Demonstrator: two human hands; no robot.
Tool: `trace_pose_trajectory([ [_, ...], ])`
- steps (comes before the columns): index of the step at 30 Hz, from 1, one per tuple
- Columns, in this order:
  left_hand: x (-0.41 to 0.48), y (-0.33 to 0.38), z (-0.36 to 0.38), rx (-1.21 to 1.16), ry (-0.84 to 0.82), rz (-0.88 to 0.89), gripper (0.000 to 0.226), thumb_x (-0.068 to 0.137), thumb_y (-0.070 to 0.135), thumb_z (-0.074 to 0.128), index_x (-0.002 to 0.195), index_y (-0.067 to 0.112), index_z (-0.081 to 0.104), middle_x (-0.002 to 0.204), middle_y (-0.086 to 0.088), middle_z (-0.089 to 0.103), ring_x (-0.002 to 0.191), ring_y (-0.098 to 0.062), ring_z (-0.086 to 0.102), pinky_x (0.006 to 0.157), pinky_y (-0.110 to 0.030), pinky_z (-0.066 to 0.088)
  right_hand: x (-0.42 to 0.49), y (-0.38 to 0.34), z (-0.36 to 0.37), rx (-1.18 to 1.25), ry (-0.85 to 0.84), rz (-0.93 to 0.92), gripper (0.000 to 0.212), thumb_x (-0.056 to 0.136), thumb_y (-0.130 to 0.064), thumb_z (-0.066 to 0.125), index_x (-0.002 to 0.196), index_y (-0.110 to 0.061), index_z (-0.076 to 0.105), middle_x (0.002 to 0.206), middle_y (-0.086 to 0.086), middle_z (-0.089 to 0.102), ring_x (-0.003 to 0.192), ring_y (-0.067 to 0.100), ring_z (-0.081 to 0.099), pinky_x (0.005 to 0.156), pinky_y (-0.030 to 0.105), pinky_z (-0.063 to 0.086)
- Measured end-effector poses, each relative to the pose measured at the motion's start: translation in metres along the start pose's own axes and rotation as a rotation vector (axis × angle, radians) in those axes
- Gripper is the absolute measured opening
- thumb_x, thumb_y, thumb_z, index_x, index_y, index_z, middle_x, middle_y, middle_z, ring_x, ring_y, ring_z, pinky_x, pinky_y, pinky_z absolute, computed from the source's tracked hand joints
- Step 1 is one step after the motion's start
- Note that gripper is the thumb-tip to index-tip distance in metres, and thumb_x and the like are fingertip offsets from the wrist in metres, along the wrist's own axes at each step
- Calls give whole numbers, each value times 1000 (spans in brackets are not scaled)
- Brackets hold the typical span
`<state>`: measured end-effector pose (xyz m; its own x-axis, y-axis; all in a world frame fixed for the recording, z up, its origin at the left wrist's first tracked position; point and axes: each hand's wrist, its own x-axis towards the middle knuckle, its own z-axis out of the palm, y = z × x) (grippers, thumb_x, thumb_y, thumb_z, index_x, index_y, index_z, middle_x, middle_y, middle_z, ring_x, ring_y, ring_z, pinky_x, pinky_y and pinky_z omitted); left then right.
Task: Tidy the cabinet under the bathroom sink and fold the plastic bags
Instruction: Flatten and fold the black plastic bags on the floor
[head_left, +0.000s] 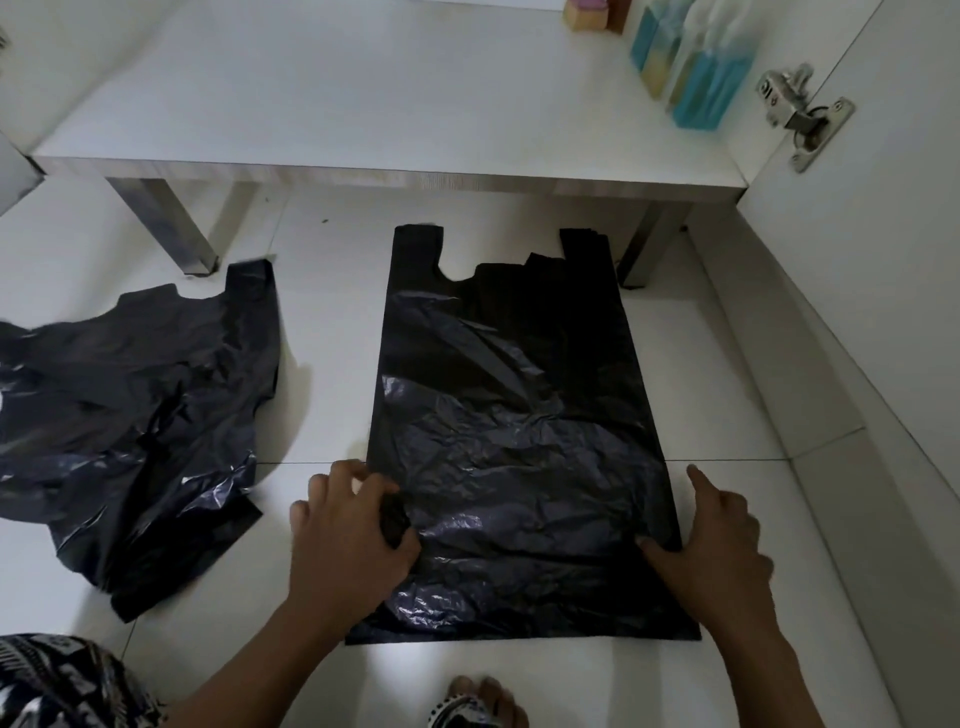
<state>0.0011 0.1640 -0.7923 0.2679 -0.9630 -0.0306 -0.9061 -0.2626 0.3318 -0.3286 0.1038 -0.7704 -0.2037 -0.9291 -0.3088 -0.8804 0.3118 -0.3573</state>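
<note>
A black plastic bag (514, 426) lies spread flat on the white floor tiles, its two handles pointing toward the cabinet. My left hand (345, 530) pinches the bag's left edge near the bottom, fingers curled round a bunched bit of plastic. My right hand (714, 540) rests on the bag's right edge, thumb on the plastic and fingers straight on the floor beside it. A second black bag (135, 415) lies crumpled on the floor at the left, apart from both hands.
The cabinet's white bottom shelf (363, 104) stands on metal legs (171, 228) just beyond the bag. Clear bottles of blue liquid (696, 67) stand at its back right. The open door (883, 234) with a hinge (800, 114) rises at the right. My foot (478, 701) is below.
</note>
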Motion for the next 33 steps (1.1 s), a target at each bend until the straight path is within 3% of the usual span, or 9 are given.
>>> trace_pose_trajectory([
  [3, -3, 26, 7, -10, 63, 161, 45, 74, 55, 68, 110, 28, 64, 129, -2, 52, 122, -28, 48, 96, -47, 39, -4, -32, 12, 19, 203, -179, 61, 85, -42, 66, 140, -27, 45, 129, 9, 49, 120, 30, 42, 96, 50, 36],
  [6, -9, 42, 29, 21, -2, 283, 54, 87, 56, 52, 129, 24, 60, 147, -6, 47, 142, -32, 37, 114, -55, 29, -20, -70, 55, -81, 185, -381, 40, 91, -47, 48, 126, -30, 56, 125, 2, 54, 118, 26, 48, 96, 51, 39],
  [9, -19, 37, 48, 106, -105, 297, 63, 91, 60, 44, 140, 22, 54, 152, -6, 46, 145, -34, 33, 115, -62, 25, -27, -81, 95, -160, 83, -460, 45, 91, -53, 38, 128, -33, 54, 132, -2, 54, 127, 23, 46, 106, 58, 33],
  [13, -29, 29, 60, 152, -166, 271, 73, 95, 70, 31, 148, 22, 46, 157, -3, 39, 148, -33, 30, 115, -63, 22, -20, -64, 111, -229, 96, -481, 47, 93, -55, 39, 133, -33, 51, 141, -1, 49, 136, 24, 40, 112, 57, 20],
  [17, -30, 29, 64, 160, -173, 256, 85, 88, 81, 33, 155, 28, 34, 164, -2, 26, 152, -35, 17, 117, -64, 16, -18, -62, 109, -211, 65, -511, 48, 96, -58, 37, 137, -35, 47, 145, -4, 46, 139, 22, 36, 113, 54, 16],
  [20, -29, 30, 63, 158, -201, 253, 87, 85, 84, 35, 154, 31, 37, 164, -1, 27, 152, -36, 15, 116, -66, 17, -8, -41, 102, -216, 71, -526, 59, 96, -66, 27, 144, -35, 41, 153, -6, 38, 144, 19, 29, 117, 50, 12],
  [24, -29, 30, 62, 143, -227, 227, 87, 85, 85, 35, 154, 33, 35, 164, 0, 25, 153, -35, 13, 117, -66, 16, 14, 4, 77, -201, 140, -360, 70, 94, -70, 20, 149, -31, 35, 157, -1, 29, 147, 26, 24, 118, 57, 15],
  [28, -27, 31, 62, 118, -239, 236, 86, 84, 85, 36, 154, 34, 36, 164, 1, 26, 153, -34, 15, 117, -65, 15, 26, 37, 50, -243, 156, -186, 73, 89, -74, 7, 151, -39, 23, 160, -4, 24, 148, 20, 15, 116, 61, 11],
  [33, -18, 36, 48, 84, -311, 159, 99, 71, 99, 15, 154, 47, 23, 166, 11, 11, 155, -25, 0, 121, -56, 1, 27, 31, 40, -155, 122, -169, 70, 87, -76, 12, 145, -43, 34, 157, -6, 28, 146, 16, 15, 116, 58, 7],
])
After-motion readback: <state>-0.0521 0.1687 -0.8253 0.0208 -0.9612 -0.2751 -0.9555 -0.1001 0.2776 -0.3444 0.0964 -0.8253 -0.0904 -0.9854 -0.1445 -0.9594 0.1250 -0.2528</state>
